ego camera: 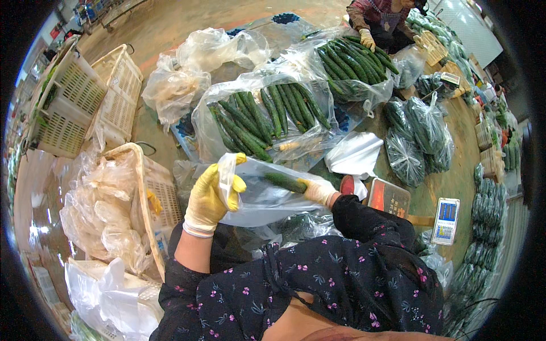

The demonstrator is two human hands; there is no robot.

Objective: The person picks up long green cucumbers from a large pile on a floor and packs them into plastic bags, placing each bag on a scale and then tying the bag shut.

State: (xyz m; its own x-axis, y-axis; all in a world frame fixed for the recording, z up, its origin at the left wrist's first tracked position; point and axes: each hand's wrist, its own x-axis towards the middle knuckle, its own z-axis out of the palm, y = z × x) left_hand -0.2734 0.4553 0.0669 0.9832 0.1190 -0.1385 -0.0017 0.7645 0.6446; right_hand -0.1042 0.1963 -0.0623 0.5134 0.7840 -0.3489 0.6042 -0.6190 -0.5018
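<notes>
A clear plastic bag (260,209) is stretched between my two hands in front of my lap. My left hand (213,192), in a yellow-coated work glove, grips one end of the bag, with film wrapped over the fingers. In my gloved right hand (319,190) is the end of a dark green cucumber (285,181), which points left. Its far part shows hazily against the film; whether it lies inside the bag or behind it I cannot tell. Just beyond, loose cucumbers (243,121) lie in rows on an opened plastic liner (202,128).
Beside my left arm stands a plastic crate (164,192) heaped with crumpled film (106,213). A scale (388,198) with its display (445,221) is at right, below bagged cucumbers (420,128). A gloved co-worker's hand (367,40) touches another cucumber pile (352,62).
</notes>
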